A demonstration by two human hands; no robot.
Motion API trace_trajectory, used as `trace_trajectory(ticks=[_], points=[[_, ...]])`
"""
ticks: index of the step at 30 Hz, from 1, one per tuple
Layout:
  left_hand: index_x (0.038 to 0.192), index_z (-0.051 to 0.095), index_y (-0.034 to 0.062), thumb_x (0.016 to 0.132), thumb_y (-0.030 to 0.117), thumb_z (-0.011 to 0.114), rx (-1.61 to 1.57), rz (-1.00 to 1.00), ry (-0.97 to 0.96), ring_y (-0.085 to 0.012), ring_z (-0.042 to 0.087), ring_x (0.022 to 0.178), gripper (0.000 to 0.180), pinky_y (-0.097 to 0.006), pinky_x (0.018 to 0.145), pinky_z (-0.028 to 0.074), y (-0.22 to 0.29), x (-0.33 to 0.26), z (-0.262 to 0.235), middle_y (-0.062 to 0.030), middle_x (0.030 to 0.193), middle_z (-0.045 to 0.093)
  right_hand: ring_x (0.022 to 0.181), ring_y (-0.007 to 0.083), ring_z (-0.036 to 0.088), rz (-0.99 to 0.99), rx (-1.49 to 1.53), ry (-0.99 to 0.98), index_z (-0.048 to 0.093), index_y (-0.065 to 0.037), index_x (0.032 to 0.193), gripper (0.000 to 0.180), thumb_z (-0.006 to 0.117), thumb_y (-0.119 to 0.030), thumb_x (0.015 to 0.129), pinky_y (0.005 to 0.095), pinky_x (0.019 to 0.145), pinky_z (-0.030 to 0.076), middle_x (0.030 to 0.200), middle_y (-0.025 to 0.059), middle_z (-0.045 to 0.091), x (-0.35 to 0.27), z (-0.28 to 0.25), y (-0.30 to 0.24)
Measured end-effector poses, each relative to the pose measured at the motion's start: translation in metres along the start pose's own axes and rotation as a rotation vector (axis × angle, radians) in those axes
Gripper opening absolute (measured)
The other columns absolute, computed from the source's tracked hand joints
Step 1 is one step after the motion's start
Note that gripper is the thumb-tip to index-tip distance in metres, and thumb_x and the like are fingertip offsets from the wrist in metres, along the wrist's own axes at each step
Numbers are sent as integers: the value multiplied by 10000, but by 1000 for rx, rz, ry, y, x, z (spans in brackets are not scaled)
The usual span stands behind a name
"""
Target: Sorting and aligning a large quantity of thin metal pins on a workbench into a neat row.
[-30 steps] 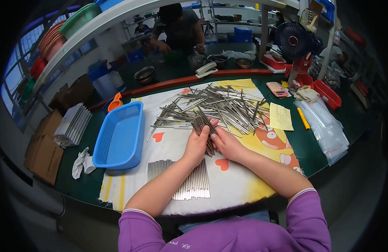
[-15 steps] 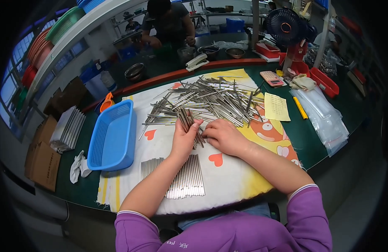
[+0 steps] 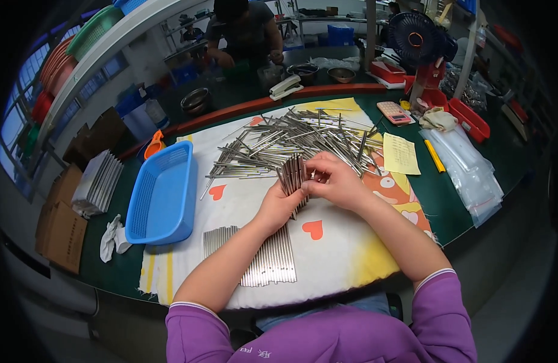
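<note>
A bundle of thin metal rods [image 3: 293, 175] stands nearly upright in my left hand [image 3: 278, 209], whose fingers wrap round it. My right hand [image 3: 336, 180] is at the bundle's right side, thumb and fingers bent against the rods. Behind both hands lies a loose, criss-crossed pile of metal rods [image 3: 309, 136]. Nearer me, partly covered by my left forearm, a row of rods [image 3: 273, 260] lies side by side on the white and yellow cloth [image 3: 345, 260].
To the left are an empty blue basket [image 3: 161, 199], a crumpled white tissue [image 3: 114, 238] and an orange-handled tool [image 3: 154, 145]. On the right lie a yellow note [image 3: 400, 153], a pink calculator [image 3: 394, 112], a yellow cutter [image 3: 434, 156] and clear plastic bags [image 3: 466, 175]. Across the table a person works.
My left hand has shifted right with the bundle, which now stands more upright. My right hand has risen slightly, with its thumb and fingers now at the bundle.
</note>
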State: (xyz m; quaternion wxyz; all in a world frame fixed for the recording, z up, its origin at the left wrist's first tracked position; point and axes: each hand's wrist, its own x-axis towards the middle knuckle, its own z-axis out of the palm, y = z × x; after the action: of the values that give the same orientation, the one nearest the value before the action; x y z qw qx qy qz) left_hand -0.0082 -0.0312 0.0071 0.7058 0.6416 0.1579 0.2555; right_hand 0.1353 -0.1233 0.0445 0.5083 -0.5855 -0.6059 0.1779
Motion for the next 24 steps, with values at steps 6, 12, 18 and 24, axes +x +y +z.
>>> trace_trajectory(ticks=[6, 12, 18, 24], points=[[1117, 540, 19, 856, 61, 585, 26, 12, 30, -102, 575, 931, 268, -252, 841, 455, -2, 4, 4, -38, 1046, 612, 694, 106, 574, 137, 181, 37, 606, 1, 1049, 303, 669, -53, 757, 238, 586, 513, 847, 36, 540, 2, 1, 20], [1124, 524, 10, 849, 22, 563, -115, -86, 42, -195, 618, 906, 279, -326, 821, 508, 5, 2, 4, -87, 1038, 607, 761, 88, 584, 294, 425, -19, 568, -6, 1136, 309, 610, -35, 831, 237, 650, 546, 846, 28, 600, 3, 2, 9], [1115, 525, 7, 851, -7, 548, -164, -131, 32, -196, 633, 882, 266, -304, 781, 520, 2, 7, -2, -88, 1016, 616, 698, 81, 573, 292, 435, 5, 560, -33, 1173, 373, 643, -66, 811, 232, 590, 540, 806, 11, 582, 3, 6, 19], [1088, 521, 1, 853, -2, 549, -186, -128, 42, -202, 631, 876, 237, -313, 767, 526, 4, 5, 1, -93, 988, 615, 719, 86, 568, 286, 433, 10, 571, 6, 1111, 293, 612, -63, 829, 241, 618, 533, 815, 5, 536, 2, 7, 16]])
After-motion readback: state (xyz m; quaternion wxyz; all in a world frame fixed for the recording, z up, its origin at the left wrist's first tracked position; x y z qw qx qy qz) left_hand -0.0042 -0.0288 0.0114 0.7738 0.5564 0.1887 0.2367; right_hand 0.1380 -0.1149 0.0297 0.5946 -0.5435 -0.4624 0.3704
